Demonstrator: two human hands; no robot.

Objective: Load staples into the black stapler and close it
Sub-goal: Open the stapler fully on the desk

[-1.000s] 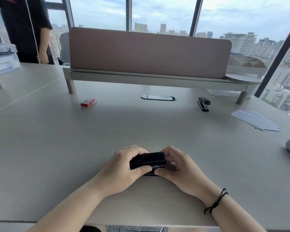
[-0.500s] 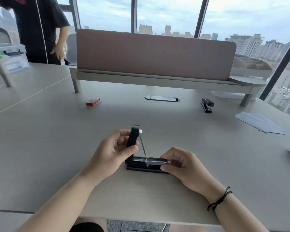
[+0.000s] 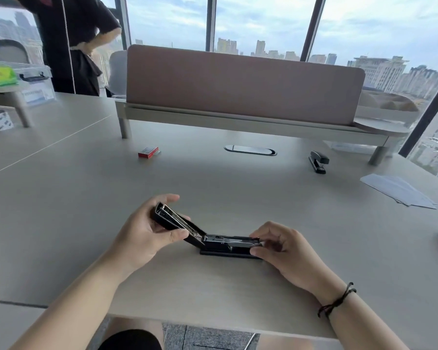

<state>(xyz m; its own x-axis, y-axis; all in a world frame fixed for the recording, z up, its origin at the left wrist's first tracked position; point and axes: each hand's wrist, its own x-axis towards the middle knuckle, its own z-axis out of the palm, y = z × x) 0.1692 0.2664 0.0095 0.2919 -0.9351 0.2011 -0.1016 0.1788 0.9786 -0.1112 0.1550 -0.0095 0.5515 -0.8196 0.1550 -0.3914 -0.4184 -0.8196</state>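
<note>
Lying lengthwise along the worktop's [image 3: 238, 286] near edge, the black stapler [image 3: 228, 245] is grasped open by both hands, left hand [image 3: 147, 233] on its lid, right hand [image 3: 286, 248] on its base, while the staple box [image 3: 148, 152] sits toward the far edge, nearer the left.

left hand [image 3: 147, 229]: fingers curled, gripping the black stapler [image 3: 208, 236] lid, raised left of its base | right hand [image 3: 283, 246]: fingertips pinching the base's right end

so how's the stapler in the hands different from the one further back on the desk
The near stapler is swung wide open with its magazine channel exposed; the far stapler is nearly closed. The near one is gripped by the left hand and right hand; the far one lies untouched. Both are black.
</note>
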